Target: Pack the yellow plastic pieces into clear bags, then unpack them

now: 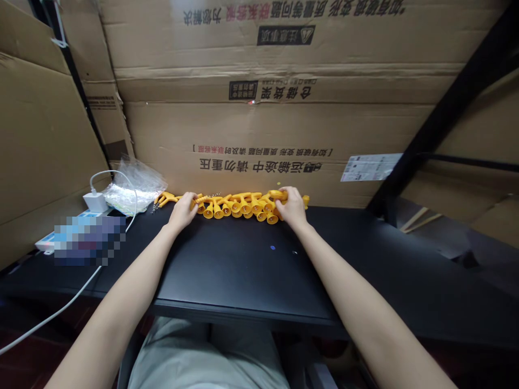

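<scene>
Nearest are the person's light grey trousers [206, 356], partly under the front edge of a black tabletop [239, 270]. A white cable [52, 315] runs along the left side. Farther in, a small blue spot [273, 247] shows on the bare black surface, and a pixelated patch [89, 240] covers something at the left, beside a white power strip [45, 241].

Toward the back, yellow pieces [247, 210] with flared, cup-like ends lie close together in a row, just before the cardboard. The left hand [184, 210] touches the row near its left end, fingers bent; I cannot tell whether its grip is closed on a piece. The right hand [292, 206] is at the other end, thumb and fingers curved and partly spread against the pieces; how firm that grip is, I cannot tell.

A white charger [95, 202] and clear plastic bag [135, 186] sit left of the row. Behind stands printed cardboard [243, 124], its lettering upside down.
</scene>
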The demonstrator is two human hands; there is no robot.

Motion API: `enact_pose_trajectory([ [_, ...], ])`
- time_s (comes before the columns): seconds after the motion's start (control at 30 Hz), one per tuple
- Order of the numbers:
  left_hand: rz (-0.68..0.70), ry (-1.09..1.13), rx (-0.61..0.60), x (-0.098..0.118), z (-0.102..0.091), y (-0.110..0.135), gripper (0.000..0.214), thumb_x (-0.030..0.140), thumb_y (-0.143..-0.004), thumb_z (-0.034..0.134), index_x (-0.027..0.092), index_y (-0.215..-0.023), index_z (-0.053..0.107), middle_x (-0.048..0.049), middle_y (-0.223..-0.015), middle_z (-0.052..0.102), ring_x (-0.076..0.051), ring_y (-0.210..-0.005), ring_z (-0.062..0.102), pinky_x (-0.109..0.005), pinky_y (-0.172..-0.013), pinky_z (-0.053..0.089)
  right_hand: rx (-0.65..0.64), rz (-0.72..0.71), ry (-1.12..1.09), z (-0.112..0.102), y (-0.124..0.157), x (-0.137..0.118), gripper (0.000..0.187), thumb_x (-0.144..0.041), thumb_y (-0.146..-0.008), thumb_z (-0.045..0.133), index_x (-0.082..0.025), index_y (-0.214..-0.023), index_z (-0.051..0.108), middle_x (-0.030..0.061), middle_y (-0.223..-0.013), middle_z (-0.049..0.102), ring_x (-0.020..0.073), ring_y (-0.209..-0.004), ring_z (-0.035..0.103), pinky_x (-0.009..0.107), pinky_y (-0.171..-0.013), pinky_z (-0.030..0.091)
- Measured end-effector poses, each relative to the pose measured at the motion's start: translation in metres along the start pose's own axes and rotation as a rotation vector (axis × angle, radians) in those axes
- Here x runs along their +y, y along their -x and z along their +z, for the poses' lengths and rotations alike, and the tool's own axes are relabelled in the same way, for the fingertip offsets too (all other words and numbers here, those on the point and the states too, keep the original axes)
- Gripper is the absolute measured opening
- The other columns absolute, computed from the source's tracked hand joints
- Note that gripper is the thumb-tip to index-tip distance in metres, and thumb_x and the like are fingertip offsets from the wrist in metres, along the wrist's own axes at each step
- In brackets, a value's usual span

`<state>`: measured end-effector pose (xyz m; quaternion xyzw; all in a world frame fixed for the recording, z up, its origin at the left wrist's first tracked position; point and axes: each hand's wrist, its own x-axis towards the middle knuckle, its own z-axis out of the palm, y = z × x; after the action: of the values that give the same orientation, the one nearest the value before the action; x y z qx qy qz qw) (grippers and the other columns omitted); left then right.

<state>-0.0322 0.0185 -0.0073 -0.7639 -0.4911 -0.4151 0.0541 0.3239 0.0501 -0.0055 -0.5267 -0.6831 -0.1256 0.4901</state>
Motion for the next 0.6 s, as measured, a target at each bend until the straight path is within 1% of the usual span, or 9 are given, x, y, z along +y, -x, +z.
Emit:
enact_pose_trajectory([
  [0.13,0.039,0.034,-0.021,0.004,0.001,0.000,0.013,0.015,-0.079,0.049,0.020,-0.092,0.050,-0.0050,-0.094,0.059,-0.018,-0.089,0.058,-0.030,-0.081,0.045,-0.134,-0.164,-0.084,0.001,0.006,-0.046,0.026,-0.024,-0.080,0.051,-0.020,-0.104,0.059,0.0116,-0.102,0.060,0.0262,-0.093,0.058,0.041,-0.082,0.046],
  [0.23,0.063,0.041,-0.043,0.010,0.002,0.000,0.012,0.017,-0.080,0.050,0.020,-0.091,0.050,-0.0044,-0.093,0.060,-0.018,-0.087,0.058,-0.030,-0.079,0.045,-0.243,-0.289,-0.054,0.004,0.016,-0.075,0.029,-0.025,-0.083,0.052,-0.020,-0.110,0.060,0.0114,-0.105,0.061,0.0268,-0.097,0.058,0.042,-0.083,0.045],
  [0.3,0.085,0.044,-0.058,0.015,0.002,0.000,0.010,0.018,-0.080,0.050,0.020,-0.090,0.050,-0.0040,-0.091,0.060,-0.018,-0.086,0.058,-0.030,-0.078,0.046,-0.292,-0.348,-0.034,0.005,0.023,-0.089,0.031,-0.024,-0.084,0.052,-0.021,-0.113,0.060,0.0116,-0.108,0.061,0.0266,-0.099,0.058,0.042,-0.084,0.044],
  [0.43,0.116,0.039,-0.091,0.025,0.003,0.000,0.009,0.017,-0.080,0.050,0.021,-0.088,0.051,-0.0032,-0.089,0.060,-0.018,-0.087,0.059,-0.029,-0.078,0.045,-0.338,-0.394,-0.022,0.005,0.030,-0.101,0.031,-0.024,-0.085,0.052,-0.020,-0.116,0.059,0.0114,-0.109,0.062,0.0263,-0.101,0.058,0.041,-0.084,0.043],
  [0.6,0.105,0.021,-0.113,0.027,0.003,0.000,0.009,0.017,-0.080,0.050,0.021,-0.088,0.051,-0.0037,-0.090,0.060,-0.019,-0.088,0.059,-0.030,-0.078,0.045,-0.315,-0.290,-0.006,0.008,0.029,-0.094,0.031,-0.027,-0.083,0.054,-0.017,-0.112,0.060,0.0119,-0.106,0.065,0.0276,-0.098,0.059,0.042,-0.084,0.043],
])
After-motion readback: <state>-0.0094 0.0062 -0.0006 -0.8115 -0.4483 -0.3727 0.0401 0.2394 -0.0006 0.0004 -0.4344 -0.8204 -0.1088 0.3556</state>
